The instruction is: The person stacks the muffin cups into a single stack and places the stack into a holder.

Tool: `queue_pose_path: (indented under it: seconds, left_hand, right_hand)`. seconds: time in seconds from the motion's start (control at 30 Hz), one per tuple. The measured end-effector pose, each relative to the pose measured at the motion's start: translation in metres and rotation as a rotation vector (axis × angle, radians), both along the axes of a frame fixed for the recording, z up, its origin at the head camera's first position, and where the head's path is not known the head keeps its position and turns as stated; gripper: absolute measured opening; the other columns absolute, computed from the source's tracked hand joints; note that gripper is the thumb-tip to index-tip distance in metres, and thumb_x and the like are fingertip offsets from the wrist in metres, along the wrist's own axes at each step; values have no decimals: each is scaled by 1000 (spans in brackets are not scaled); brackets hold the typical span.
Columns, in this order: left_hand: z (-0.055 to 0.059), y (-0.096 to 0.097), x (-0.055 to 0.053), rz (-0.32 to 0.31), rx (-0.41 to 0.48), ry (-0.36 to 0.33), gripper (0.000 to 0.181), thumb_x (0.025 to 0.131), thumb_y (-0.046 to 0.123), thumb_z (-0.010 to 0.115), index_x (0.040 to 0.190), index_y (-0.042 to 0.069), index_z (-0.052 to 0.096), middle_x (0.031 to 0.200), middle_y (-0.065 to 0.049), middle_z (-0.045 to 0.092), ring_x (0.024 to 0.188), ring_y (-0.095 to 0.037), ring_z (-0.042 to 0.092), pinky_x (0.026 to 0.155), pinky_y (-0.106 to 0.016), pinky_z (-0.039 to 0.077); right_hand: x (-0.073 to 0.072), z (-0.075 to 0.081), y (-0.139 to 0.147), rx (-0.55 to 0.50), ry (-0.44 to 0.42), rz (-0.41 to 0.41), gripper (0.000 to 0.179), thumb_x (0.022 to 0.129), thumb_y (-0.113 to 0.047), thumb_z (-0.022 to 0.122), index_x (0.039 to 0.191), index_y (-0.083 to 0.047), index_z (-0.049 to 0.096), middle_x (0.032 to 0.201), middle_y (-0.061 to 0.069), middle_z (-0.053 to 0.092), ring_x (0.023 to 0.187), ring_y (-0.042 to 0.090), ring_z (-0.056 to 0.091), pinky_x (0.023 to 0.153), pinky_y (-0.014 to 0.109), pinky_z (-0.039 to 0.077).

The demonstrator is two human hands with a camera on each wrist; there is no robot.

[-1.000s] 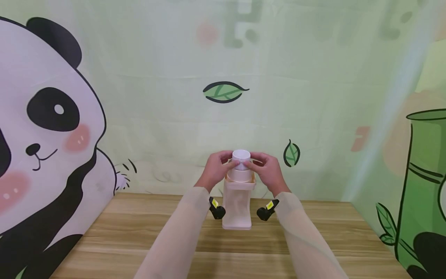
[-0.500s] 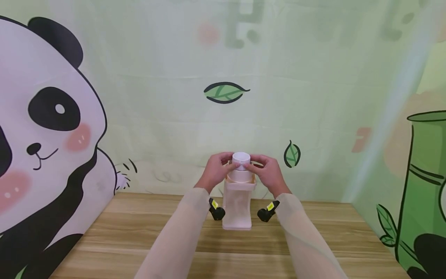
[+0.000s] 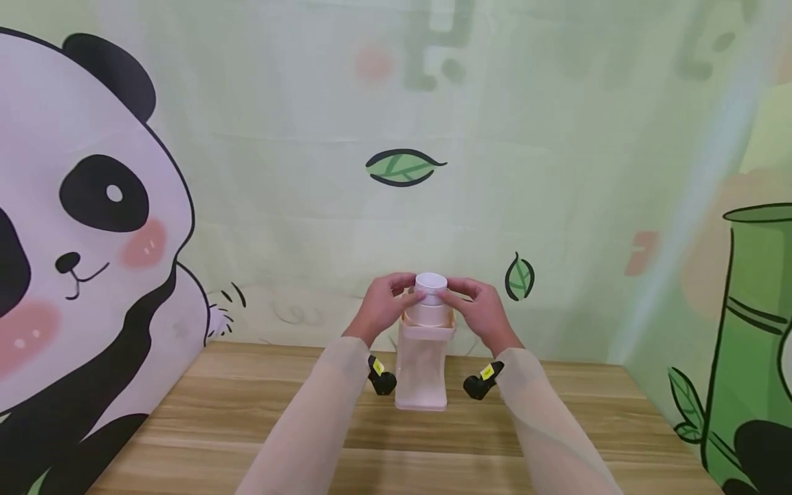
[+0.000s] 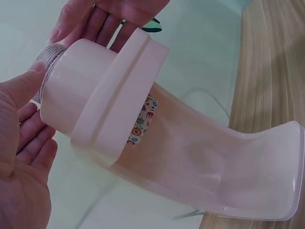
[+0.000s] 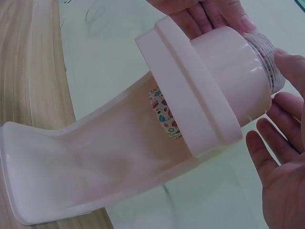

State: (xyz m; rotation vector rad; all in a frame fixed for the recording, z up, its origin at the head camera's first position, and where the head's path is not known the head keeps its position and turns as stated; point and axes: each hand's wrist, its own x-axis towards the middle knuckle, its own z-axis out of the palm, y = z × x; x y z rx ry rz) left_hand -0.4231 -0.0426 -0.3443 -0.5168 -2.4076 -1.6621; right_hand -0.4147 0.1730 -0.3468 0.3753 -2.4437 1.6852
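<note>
A pale pink cup dispenser [image 3: 421, 375] stands upright on the table. A stack of paper cups [image 3: 431, 282] sticks out of its round collar [image 4: 78, 78], the layered rims [image 5: 267, 57] showing at the top. Below the collar, a cup with a colourful printed pattern [image 4: 142, 121] peeks out. My left hand [image 3: 382, 306] holds the stack from the left, thumb in front at the rims and fingers behind. From the other side my right hand [image 3: 485, 309] grips it the same way. The fingertips behind the stack are partly hidden in the head view.
The wood-grain table [image 3: 247, 412] ends at a pale green cloth backdrop [image 3: 278, 172] close behind the dispenser. A panda [image 3: 111, 192] is printed on the left, bamboo [image 3: 757, 309] on the right. Black wrist cameras [image 3: 481, 381] sit by both sleeves.
The cup stack has sunk slightly lower into the dispenser's collar, both hands lowering with it. My right wrist has shifted a little outward. The whole head view has tilted slightly.
</note>
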Motion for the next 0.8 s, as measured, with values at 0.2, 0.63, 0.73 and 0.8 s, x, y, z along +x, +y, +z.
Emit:
queue_pose_path:
  seconds: [0.2,0.63,0.73,0.8]
  left_hand:
    - [-1,-3,1,-6,-13,60,49,93,26,77,136,6,64,139,-13,66,134,-32,59,117,-46,43]
    - [-15,-24,23,66,-222,181,49,97,25,71,139,4,59,142,-15,63,135,-35,56,115,-51,44]
    - [-21,-35,30,100,-363,245,45,99,23,69,138,4,61,141,-14,63,136,-34,55,116,-50,43]
    - [-25,-43,35,111,-448,284,44,99,23,69,138,3,60,141,-15,62,136,-33,54,117,-50,42]
  right_hand:
    - [3,3,4,7,7,-4,55,90,-49,76,134,-18,67,140,6,65,136,30,55,113,53,46]
    - [19,-3,27,152,114,-60,49,94,-36,75,136,-12,65,143,11,63,129,35,62,103,49,55]
    - [27,-5,38,204,174,-91,48,94,-35,75,136,-13,65,143,11,63,125,38,63,99,50,57]
    - [31,-7,47,226,222,-113,46,94,-34,75,135,-13,66,141,11,64,125,37,64,99,50,57]
